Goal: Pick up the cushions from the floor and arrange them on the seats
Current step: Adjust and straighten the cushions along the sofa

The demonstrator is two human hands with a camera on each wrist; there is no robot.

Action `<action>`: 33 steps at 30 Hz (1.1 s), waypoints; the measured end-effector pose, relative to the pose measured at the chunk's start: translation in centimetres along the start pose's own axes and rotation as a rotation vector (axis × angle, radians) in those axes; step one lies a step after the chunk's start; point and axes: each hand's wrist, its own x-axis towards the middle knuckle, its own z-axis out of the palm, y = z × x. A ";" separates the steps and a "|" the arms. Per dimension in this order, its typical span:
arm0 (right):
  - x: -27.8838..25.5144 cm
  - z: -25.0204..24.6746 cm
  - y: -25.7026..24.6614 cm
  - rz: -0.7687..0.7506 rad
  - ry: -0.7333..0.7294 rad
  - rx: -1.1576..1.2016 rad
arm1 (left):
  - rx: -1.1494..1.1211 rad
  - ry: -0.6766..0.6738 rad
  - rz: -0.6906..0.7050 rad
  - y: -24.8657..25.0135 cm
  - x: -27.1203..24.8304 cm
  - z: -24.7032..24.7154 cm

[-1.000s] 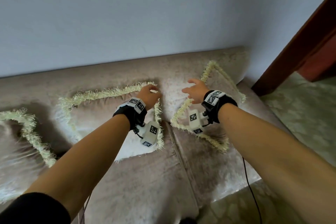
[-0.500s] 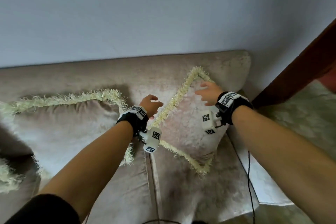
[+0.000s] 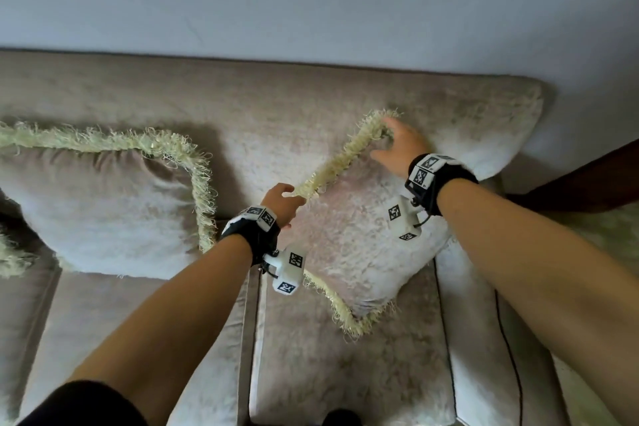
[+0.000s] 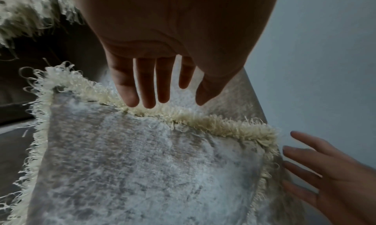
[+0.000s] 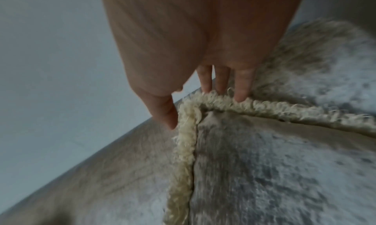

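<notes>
A fringed cushion (image 3: 356,235) stands tilted like a diamond on the right-hand seat (image 3: 345,373) of a beige sofa (image 3: 242,90), leaning against the backrest. The left hand (image 3: 281,202) is at the cushion's upper-left edge — in the left wrist view its fingers (image 4: 149,90) hang straight down, tips touching the cream fringe (image 4: 203,120), the grip open and curled round nothing. The right hand (image 3: 401,145) is at the cushion's top corner; the right wrist view shows its fingers (image 5: 242,83) extended behind the fringe and the thumb just beside the corner, so this grip is open too — touching, not pinching. A second fringed cushion (image 3: 103,204) leans against the backrest on the seat to the left, with the edge of a third (image 3: 14,258) at the far left. Pale wall (image 3: 311,0) rises behind the sofa.
</notes>
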 end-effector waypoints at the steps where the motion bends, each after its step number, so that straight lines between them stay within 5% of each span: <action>1: 0.6 0.8 -0.2 -0.013 -0.028 -0.022 | -0.016 0.009 -0.017 -0.6 0.2 -0.3; 6: 1.1 3.9 0.7 0.075 -0.208 -0.198 | -0.024 0.052 -0.089 -3.1 1.5 -2.0; 13: 0.2 4.9 3.0 -0.115 0.016 -0.390 | 0.242 0.045 -0.061 -5.1 3.1 0.2; 23: -2.3 2.1 4.1 -0.139 0.063 0.062 | 0.740 0.042 -0.010 -7.0 4.2 2.7; 33: -5.5 -5.2 2.7 -0.071 0.158 0.216 | 0.619 0.041 0.306 -1.1 -1.1 -0.2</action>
